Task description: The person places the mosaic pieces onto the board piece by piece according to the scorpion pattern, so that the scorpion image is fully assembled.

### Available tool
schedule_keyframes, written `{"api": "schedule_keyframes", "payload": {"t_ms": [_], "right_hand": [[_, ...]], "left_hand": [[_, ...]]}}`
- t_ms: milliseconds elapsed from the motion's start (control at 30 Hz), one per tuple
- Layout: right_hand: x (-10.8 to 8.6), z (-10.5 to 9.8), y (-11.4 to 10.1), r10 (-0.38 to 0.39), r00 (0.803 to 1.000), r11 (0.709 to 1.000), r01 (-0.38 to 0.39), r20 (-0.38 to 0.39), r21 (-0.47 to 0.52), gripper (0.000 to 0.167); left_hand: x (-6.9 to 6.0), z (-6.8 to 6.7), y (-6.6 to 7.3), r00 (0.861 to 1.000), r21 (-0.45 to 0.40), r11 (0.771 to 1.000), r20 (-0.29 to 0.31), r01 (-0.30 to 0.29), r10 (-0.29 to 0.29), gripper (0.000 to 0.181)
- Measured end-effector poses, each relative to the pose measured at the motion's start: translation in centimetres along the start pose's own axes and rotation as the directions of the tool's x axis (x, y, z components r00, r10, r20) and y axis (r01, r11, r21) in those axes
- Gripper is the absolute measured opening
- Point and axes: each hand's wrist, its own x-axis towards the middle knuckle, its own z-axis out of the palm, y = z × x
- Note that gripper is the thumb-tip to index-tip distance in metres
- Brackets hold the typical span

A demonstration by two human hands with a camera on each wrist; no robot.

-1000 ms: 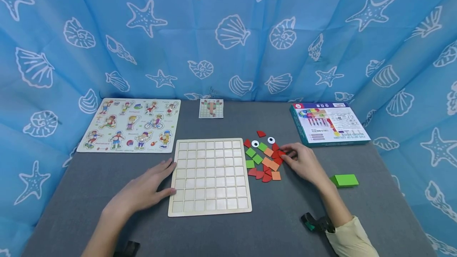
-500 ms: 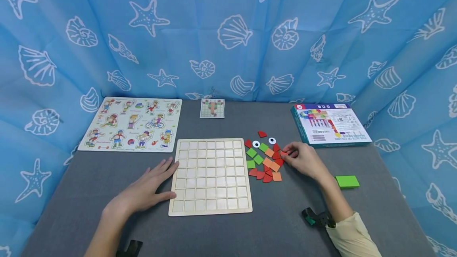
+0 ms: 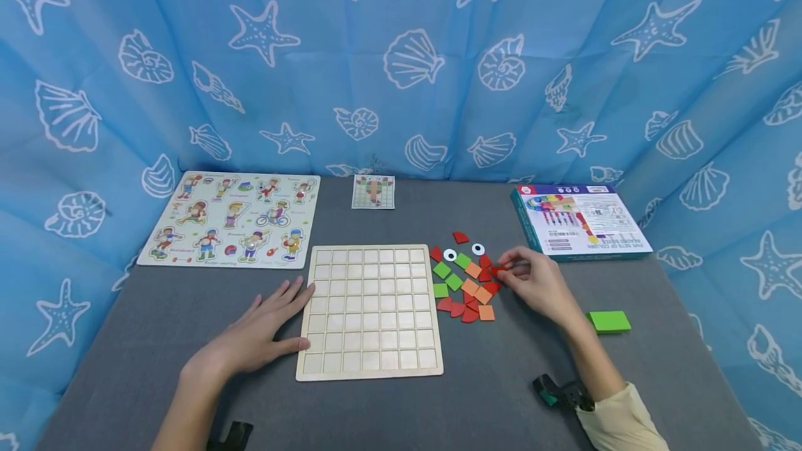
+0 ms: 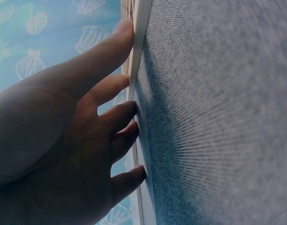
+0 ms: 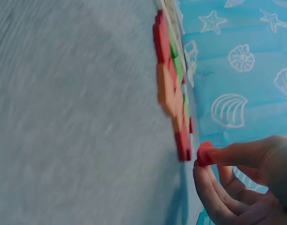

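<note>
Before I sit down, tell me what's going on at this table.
A person's right grip pinches a red piece beside the loose red, green and orange tiles. The left grip touches the left edge of the wooden grid board. A small pattern card lies beyond the board, and the tiles lie along its right side.

1. I count one grid board [image 3: 370, 312].
2. To its right: four green squares [image 3: 441, 270], four orange squares [image 3: 486, 313], two eye discs [image 3: 450, 255], at least ten red pieces [image 3: 460, 237], some overlapping.
3. One left hand [image 3: 260, 329], one right hand [image 3: 539, 284], flanking it.
4. Beyond it: one picture board [image 3: 228, 221], one card [image 3: 373, 192], one box [image 3: 583, 223].
5. Well right of it, one green block [image 3: 610, 321].
</note>
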Motion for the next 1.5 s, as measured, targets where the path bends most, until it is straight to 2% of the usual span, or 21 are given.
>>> {"api": "schedule_keyframes", "payload": {"t_ms": [200, 433, 533, 733, 867, 1033, 1200, 1333, 1500], "right_hand": [[-0.1, 0.4, -1.5, -0.065, 0.998, 0.992, 0.062, 0.025, 0.107, 0.018], [0.5, 1.8, -3.7, -0.128, 0.986, 0.975, 0.106, 0.104, 0.195, 0.024], [0.8, 2.6, -4.4, -0.133, 0.982, 0.970, 0.101, 0.136, 0.221, 0.025], [1.7, 4.4, -5.3, -0.189, 0.969, 0.969, 0.158, 0.158, 0.189, 0.020], [2.6, 5.5, -5.8, -0.245, 0.956, 0.963, 0.219, 0.160, 0.159, 0.018], [3.7, 6.6, -6.5, -0.246, 0.956, 0.967, 0.230, 0.158, 0.114, 0.013], [4.7, 7.3, -7.0, -0.213, 0.965, 0.977, 0.208, 0.156, 0.051, 0.007], [5.0, 7.5, -7.4, -0.202, 0.967, 0.979, 0.202, 0.153, 0.017, 0.004], [5.2, 7.5, -7.7, -0.201, 0.968, 0.979, 0.205, 0.150, -0.006, 0.005]], "left_hand": [[0.2, 0.6, -0.9, 1.000, -0.009, 1.000, -0.019, -0.013, 0.013, 0.094], [-0.1, 0.3, -0.3, 1.000, -0.017, 1.000, -0.010, 0.018, -0.018, 0.094], [0.0, 0.3, -0.1, 0.999, 0.007, 0.999, -0.005, 0.033, -0.033, 0.095], [-0.4, -0.5, 1.3, 0.999, 0.021, 0.999, 0.020, 0.049, -0.050, 0.094], [-0.3, -0.5, 1.1, 0.998, 0.002, 0.999, 0.020, 0.051, -0.051, 0.094], [0.0, 0.1, 0.2, 1.000, -0.025, 1.000, -0.017, 0.013, -0.013, 0.095], [0.5, 1.0, -1.5, 0.998, -0.035, 0.999, -0.067, -0.013, 0.011, 0.096], [0.7, 1.3, -2.2, 0.997, -0.033, 0.999, -0.075, -0.035, 0.033, 0.098], [0.9, 1.6, -2.6, 0.997, -0.035, 0.999, -0.077, -0.019, 0.016, 0.097]]}}
